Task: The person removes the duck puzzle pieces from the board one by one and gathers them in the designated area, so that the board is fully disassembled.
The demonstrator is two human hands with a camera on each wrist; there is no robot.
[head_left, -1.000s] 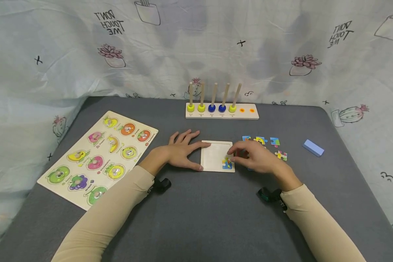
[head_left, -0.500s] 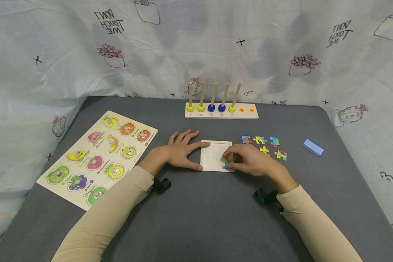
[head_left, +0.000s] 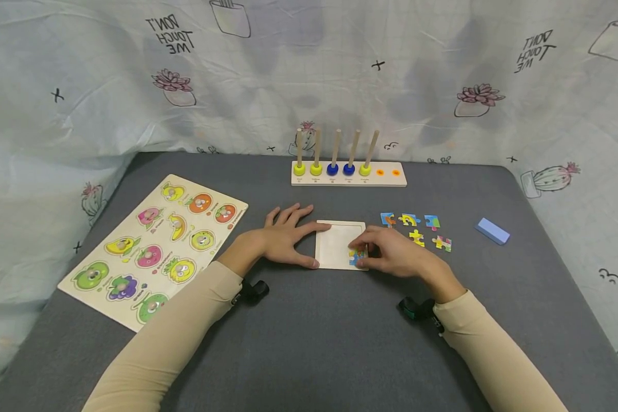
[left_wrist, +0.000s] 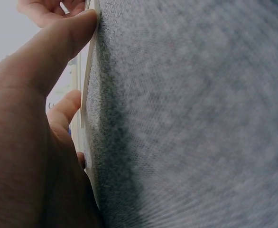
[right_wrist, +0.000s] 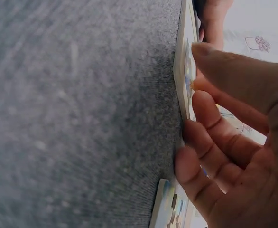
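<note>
My left hand [head_left: 283, 241] lies with its fingers spread at the left side of a small pale wooden puzzle tray [head_left: 335, 243]. Its index fingertip and thumb touch the tray's left edge; the left wrist view shows the thumb [left_wrist: 77, 33] against that edge. At the tray's lower right corner my right hand [head_left: 391, 252] pinches a blue and yellow jigsaw piece [head_left: 354, 257] between thumb and index finger, partly hiding it. In the right wrist view the thumb [right_wrist: 219, 59] reaches over the tray's rim [right_wrist: 179, 71], and the other fingers are loosely curled.
Several loose jigsaw pieces [head_left: 416, 237] lie right of the tray. Farther right is a blue block [head_left: 492, 232]. Behind stands a wooden peg board [head_left: 386, 182] with yellow and blue beads. A fruit puzzle board [head_left: 185, 194] lies at left, partly under the left sleeve.
My right hand has shifted slightly left over the tray's lower right corner, uncovering more loose pieces. The jigsaw piece there has moved slightly under its fingers. My left hand has stayed in place.
</note>
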